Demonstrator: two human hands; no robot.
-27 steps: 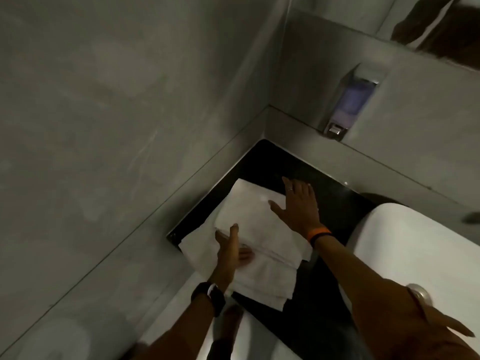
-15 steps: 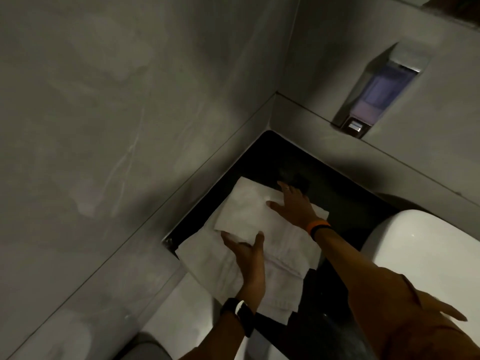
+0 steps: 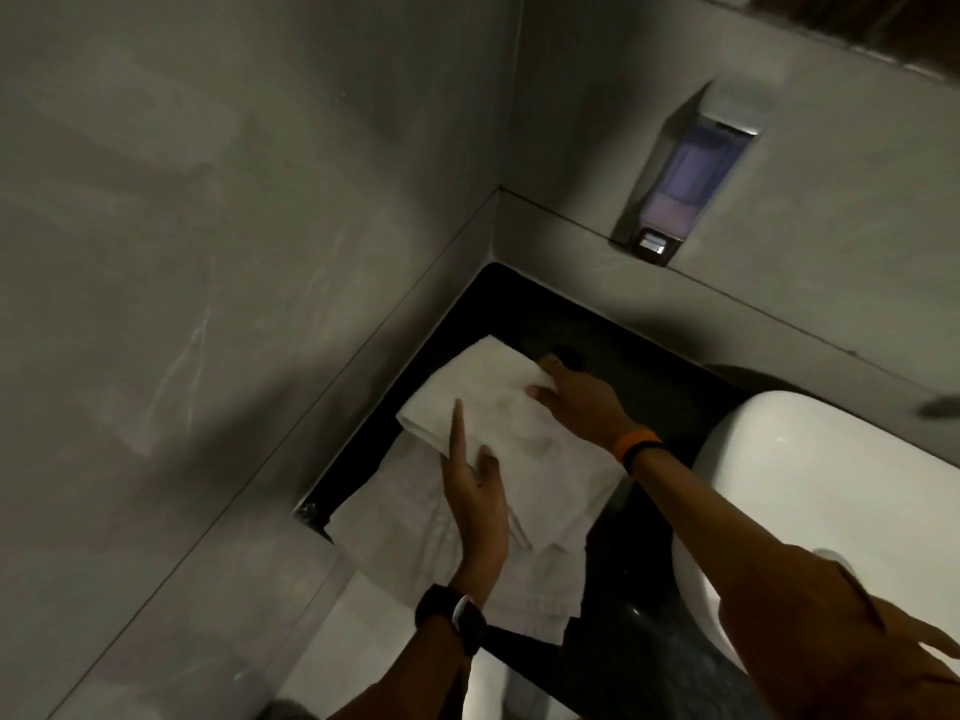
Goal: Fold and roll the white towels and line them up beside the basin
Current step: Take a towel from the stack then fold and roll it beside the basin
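A folded white towel point(image 3: 498, 407) lies on top of a flatter white towel point(image 3: 415, 543) on the black counter point(image 3: 639, 376), in the corner left of the white basin point(image 3: 810, 491). My left hand point(image 3: 475, 491) presses flat on the near part of the upper towel, fingers stretched toward its left edge. My right hand point(image 3: 576, 392), with an orange band at the wrist, rests on the upper towel's far right corner, its fingers curled at that edge. The lower towel hangs a little over the counter's front edge.
Grey walls close the corner on the left and behind. A soap dispenser point(image 3: 680, 184) hangs on the back wall above a narrow ledge. A metal fitting point(image 3: 309, 511) sits at the counter's front left corner. Light floor shows below the counter.
My left hand has slid forward and up across the upper towel. My right hand has shifted toward the towel's far corner. The camera has moved closer and tilted.
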